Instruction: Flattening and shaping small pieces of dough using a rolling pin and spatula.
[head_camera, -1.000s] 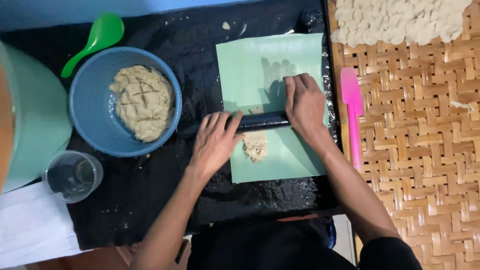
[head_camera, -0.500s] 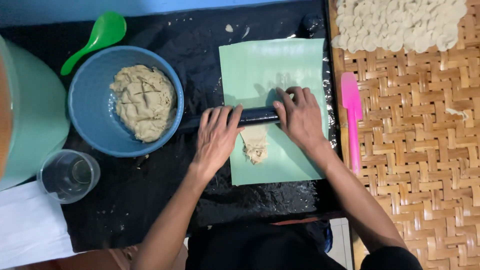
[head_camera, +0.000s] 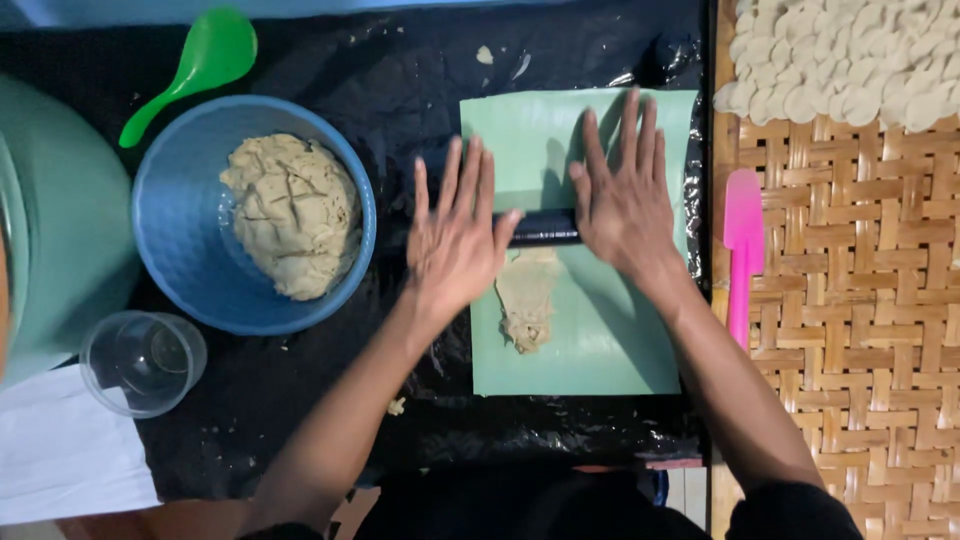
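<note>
Blue bowl (head_camera: 180, 270) holds a dough lump (head_camera: 292, 212); clear cup (head_camera: 143, 362) seems empty; left hand (head_camera: 455, 235) and right hand (head_camera: 625, 200), fingers spread, press a dark roller (head_camera: 543, 228)

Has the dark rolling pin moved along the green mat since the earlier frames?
Yes. The rolling pin has rolled away from the person, toward the far edge of the green mat. More flattened dough now lies on its near side.

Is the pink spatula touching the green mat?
Apart. The head view shows the pink plastic spatula lying on woven bamboo, with black plastic sheet between it and the pale green mat.
</note>
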